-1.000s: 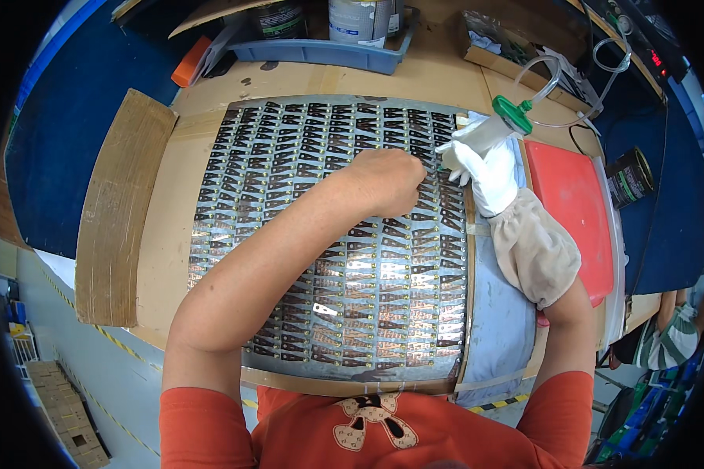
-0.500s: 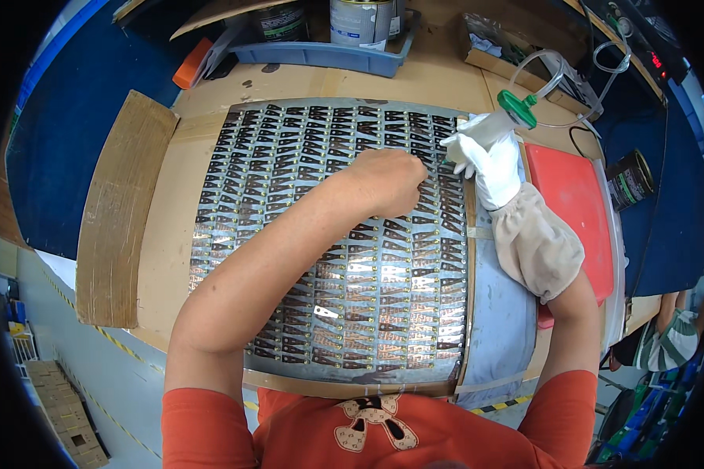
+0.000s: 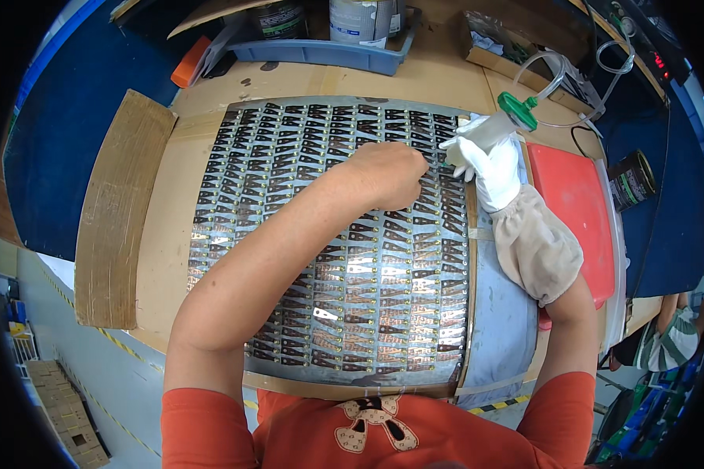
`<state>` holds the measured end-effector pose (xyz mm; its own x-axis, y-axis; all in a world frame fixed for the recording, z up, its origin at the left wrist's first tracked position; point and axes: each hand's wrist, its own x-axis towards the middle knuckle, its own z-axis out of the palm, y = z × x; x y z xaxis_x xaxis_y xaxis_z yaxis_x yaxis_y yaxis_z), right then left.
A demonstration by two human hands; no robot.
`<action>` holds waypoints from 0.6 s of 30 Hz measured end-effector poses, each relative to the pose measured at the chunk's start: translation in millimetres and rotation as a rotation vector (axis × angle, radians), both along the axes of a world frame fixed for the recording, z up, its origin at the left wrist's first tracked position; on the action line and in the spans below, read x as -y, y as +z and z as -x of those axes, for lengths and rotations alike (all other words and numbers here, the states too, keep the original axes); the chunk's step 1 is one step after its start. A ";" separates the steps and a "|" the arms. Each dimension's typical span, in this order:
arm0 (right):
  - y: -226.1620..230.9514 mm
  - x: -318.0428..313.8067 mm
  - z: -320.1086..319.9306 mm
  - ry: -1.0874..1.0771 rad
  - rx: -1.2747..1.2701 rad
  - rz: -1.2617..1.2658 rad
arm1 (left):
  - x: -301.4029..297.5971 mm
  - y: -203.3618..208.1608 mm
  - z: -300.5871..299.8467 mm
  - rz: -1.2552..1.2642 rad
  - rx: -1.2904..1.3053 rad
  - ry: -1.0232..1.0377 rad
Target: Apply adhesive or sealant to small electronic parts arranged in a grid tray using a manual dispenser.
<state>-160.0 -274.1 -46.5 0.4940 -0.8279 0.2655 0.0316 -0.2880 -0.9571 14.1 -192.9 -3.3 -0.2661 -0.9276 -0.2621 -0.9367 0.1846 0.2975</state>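
Note:
In the middle lies a grey metal sheet (image 3: 344,374) covered with rows of small dark, tapered metal pieces (image 3: 360,270), many with a yellowish dot at one end. My bare left hand (image 3: 389,173) reaches across it, closed, above the far right rows; its fingertips are hidden, so what they pinch, if anything, does not show. My right hand (image 3: 489,168), in a white glove with a beige sleeve cuff, grips a clear dispensing syringe (image 3: 491,130) with a green cap (image 3: 517,111). The syringe tilts down toward the sheet's right edge, close to my left fingers; its tip is not clear.
A clear hose (image 3: 559,74) runs from the cap to a box with a red display (image 3: 659,61). Right of the sheet lies a red board (image 3: 571,211), with a dark can (image 3: 632,180) beyond. A blue tray (image 3: 313,53) holds cans. A cardboard strip (image 3: 121,211) stands left.
My left hand has shifted slightly away from me, still closed over the sheet. The right hand and syringe have hardly moved.

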 end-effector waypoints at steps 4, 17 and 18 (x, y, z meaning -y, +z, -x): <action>1.5 0.2 1.7 -0.003 -0.011 -0.001 | 1.7 2.1 1.5 -0.009 0.009 -0.015; 7.2 -3.2 -1.3 0.013 -0.056 -0.084 | 1.2 -2.9 -0.2 0.015 -0.002 -0.010; 7.5 -3.7 -0.8 0.011 -0.057 -0.083 | 1.0 -2.1 0.1 0.015 -0.005 -0.009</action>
<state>-159.1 -270.4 -39.0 0.5158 -0.8402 0.1671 -0.0207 -0.2073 -0.9781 14.0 -193.9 -5.5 -0.2755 -0.9291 -0.2468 -0.9336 0.1974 0.2990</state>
